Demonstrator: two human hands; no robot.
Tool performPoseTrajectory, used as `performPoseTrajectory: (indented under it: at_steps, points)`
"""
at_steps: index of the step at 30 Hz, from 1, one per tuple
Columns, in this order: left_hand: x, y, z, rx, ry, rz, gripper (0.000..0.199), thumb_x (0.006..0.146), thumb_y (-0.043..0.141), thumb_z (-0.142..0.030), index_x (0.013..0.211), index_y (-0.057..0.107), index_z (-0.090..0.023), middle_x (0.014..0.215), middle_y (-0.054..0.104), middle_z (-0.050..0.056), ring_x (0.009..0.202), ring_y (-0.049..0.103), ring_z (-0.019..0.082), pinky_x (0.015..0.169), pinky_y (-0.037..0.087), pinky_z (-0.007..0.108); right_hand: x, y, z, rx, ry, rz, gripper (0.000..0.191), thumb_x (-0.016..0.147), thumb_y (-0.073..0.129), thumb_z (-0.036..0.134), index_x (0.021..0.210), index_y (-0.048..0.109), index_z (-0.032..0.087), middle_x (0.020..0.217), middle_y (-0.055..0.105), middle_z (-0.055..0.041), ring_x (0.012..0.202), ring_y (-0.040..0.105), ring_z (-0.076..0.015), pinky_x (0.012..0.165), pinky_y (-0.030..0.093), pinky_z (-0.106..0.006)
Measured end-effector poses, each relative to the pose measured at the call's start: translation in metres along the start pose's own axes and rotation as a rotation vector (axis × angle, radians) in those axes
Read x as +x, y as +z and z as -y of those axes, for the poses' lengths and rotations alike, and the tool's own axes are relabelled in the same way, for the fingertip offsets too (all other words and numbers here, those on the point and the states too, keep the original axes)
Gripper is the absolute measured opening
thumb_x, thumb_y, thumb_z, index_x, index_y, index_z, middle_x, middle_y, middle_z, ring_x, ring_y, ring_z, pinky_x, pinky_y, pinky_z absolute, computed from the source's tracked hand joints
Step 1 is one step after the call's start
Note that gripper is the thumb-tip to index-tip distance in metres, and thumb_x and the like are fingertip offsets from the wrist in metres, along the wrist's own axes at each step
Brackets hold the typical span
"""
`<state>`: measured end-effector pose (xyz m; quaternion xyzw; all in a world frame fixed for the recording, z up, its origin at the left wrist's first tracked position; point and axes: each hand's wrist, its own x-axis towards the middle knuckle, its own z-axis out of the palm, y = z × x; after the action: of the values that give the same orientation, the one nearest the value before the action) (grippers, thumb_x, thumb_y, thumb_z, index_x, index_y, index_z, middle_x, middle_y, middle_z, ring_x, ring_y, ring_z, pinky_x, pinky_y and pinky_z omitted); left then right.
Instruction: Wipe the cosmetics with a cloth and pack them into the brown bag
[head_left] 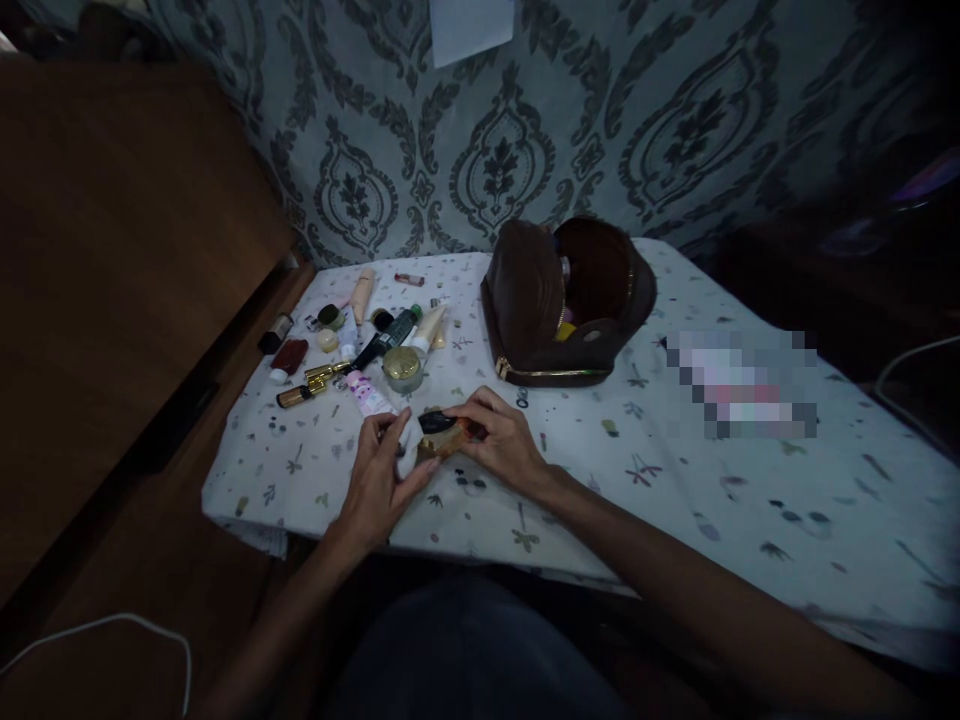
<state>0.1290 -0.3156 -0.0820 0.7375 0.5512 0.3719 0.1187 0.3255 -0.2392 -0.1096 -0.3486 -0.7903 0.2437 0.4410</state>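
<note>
Near the front edge of the table, my left hand (380, 475) is closed on a white cloth-like piece (409, 445). My right hand (499, 435) pinches a small amber item (450, 440) with a dark oval part (436, 421); its exact kind is unclear. The two held things meet between my hands. Just beyond my left fingers lies a pink-and-white tube (367, 393). A round jar with a gold lid (403, 368) stands behind it, beside a dark green bottle (397, 332).
Several cosmetics lie at the left, among them a beige tube (363, 294), a dark red bottle (289, 357) and a gold tube (295, 396). An unzipped brown cosmetic bag (529, 300) stands at the back. A blurred-out object (742, 385) is on the right. A wooden cabinet (127, 230) borders the left.
</note>
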Motion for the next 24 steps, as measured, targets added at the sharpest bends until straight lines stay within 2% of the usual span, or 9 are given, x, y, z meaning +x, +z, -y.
performPoseTrajectory:
  at_steps: [5,10,12,15,17,19,21,24]
  points:
    - [-0.002,0.002,-0.006,-0.005,0.01,-0.021,0.047,0.092,0.056,-0.027,0.138,0.047,-0.026,0.119,0.047,0.009,0.114,0.051,0.024,0.099,0.048,0.041,-0.003,0.001,-0.001,-0.072,-0.017,-0.011,0.022,0.084,0.067,0.026,0.106,0.072,0.023,0.089,0.058,-0.0048,0.072,0.058,-0.0166,0.061,0.05,-0.028]
    - [-0.005,-0.001,-0.009,-0.065,0.047,-0.036,0.051,0.082,0.05,-0.005,0.129,0.055,-0.026,0.111,0.053,0.006,0.106,0.056,0.02,0.088,0.052,0.032,-0.003,0.004,-0.004,-0.139,-0.021,-0.009,0.02,0.083,0.069,0.026,0.102,0.071,0.022,0.085,0.058,-0.0041,0.07,0.059,-0.017,0.061,0.048,-0.028]
    - [-0.003,-0.003,-0.007,-0.111,0.056,-0.065,0.051,0.079,0.049,-0.002,0.124,0.058,-0.026,0.107,0.055,0.004,0.103,0.058,0.018,0.086,0.052,0.03,-0.003,0.004,-0.004,-0.14,-0.031,-0.014,0.019,0.083,0.069,0.027,0.101,0.071,0.021,0.083,0.057,-0.004,0.07,0.058,-0.0169,0.06,0.048,-0.028]
    - [0.001,-0.005,-0.002,-0.147,-0.002,-0.076,0.039,0.087,0.053,-0.011,0.123,0.059,-0.025,0.107,0.056,0.005,0.103,0.058,0.019,0.088,0.051,0.031,0.0,0.004,-0.001,-0.076,-0.036,-0.042,0.018,0.084,0.069,0.032,0.097,0.071,0.02,0.084,0.056,-0.0045,0.07,0.057,-0.0164,0.059,0.048,-0.028]
    - [0.004,-0.003,0.002,-0.168,-0.068,-0.024,0.035,0.091,0.055,-0.023,0.127,0.057,-0.023,0.113,0.056,0.007,0.108,0.057,0.021,0.093,0.049,0.034,0.001,0.004,0.001,-0.027,-0.035,-0.065,0.017,0.083,0.07,0.034,0.093,0.071,0.02,0.086,0.056,-0.0048,0.072,0.058,-0.0169,0.06,0.048,-0.028]
    - [0.006,0.001,0.005,-0.194,-0.109,0.043,0.041,0.093,0.056,-0.031,0.132,0.053,-0.022,0.119,0.056,0.009,0.115,0.055,0.023,0.1,0.045,0.037,0.003,0.003,0.003,0.008,-0.03,-0.077,0.015,0.082,0.072,0.033,0.089,0.07,0.02,0.085,0.057,-0.0045,0.074,0.059,-0.0173,0.061,0.048,-0.027]
    - [0.006,0.006,0.007,-0.204,-0.124,0.074,0.044,0.093,0.056,-0.034,0.135,0.05,-0.021,0.123,0.057,0.01,0.118,0.053,0.024,0.104,0.041,0.039,0.004,0.002,0.003,0.043,-0.014,-0.066,0.013,0.082,0.072,0.031,0.084,0.068,0.019,0.081,0.059,-0.0037,0.072,0.059,-0.0165,0.06,0.047,-0.027]
    - [0.006,0.011,0.01,-0.187,-0.138,0.052,0.042,0.093,0.055,-0.033,0.132,0.052,-0.019,0.121,0.058,0.011,0.116,0.053,0.025,0.103,0.041,0.04,0.005,0.001,0.003,0.098,0.028,-0.034,0.014,0.081,0.073,0.032,0.083,0.068,0.019,0.079,0.062,-0.0032,0.068,0.058,-0.0155,0.058,0.046,-0.026]
